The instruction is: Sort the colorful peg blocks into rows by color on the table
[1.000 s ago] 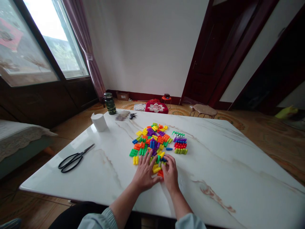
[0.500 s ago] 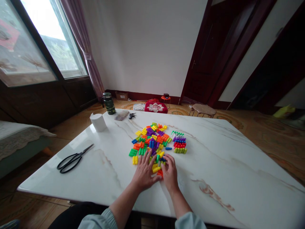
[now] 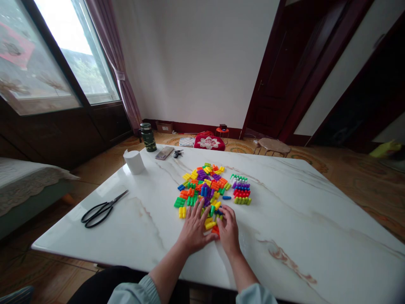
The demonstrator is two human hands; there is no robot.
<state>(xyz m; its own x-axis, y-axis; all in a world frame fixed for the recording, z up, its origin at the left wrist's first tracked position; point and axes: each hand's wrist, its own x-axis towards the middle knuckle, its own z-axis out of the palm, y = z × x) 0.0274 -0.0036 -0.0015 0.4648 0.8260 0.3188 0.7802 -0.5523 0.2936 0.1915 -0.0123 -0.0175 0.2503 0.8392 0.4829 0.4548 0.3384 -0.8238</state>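
A heap of small plastic pegs in several colours point(image 3: 204, 190) lies on the white marble table point(image 3: 300, 236). Beside it on the right, short rows of pegs sorted by colour point(image 3: 241, 190) lie side by side: white-green, purple, red, yellow-green. My left hand point(image 3: 193, 228) rests flat at the heap's near edge, fingers spread over the pegs. My right hand point(image 3: 228, 230) lies next to it, fingers curled onto yellow and orange pegs point(image 3: 211, 226) between the two hands. What the right fingers hold is hidden.
Black scissors point(image 3: 103, 209) lie at the table's left. A white paper roll point(image 3: 134, 161), a dark green bottle point(image 3: 148, 137), a phone point(image 3: 164, 153) and keys point(image 3: 177, 153) stand at the far left corner. A bed is left of the table; a stool and red cushion lie beyond.
Both hands stay at the heap's near edge, barely moved. The view has shifted slightly, so everything sits a little to the right.
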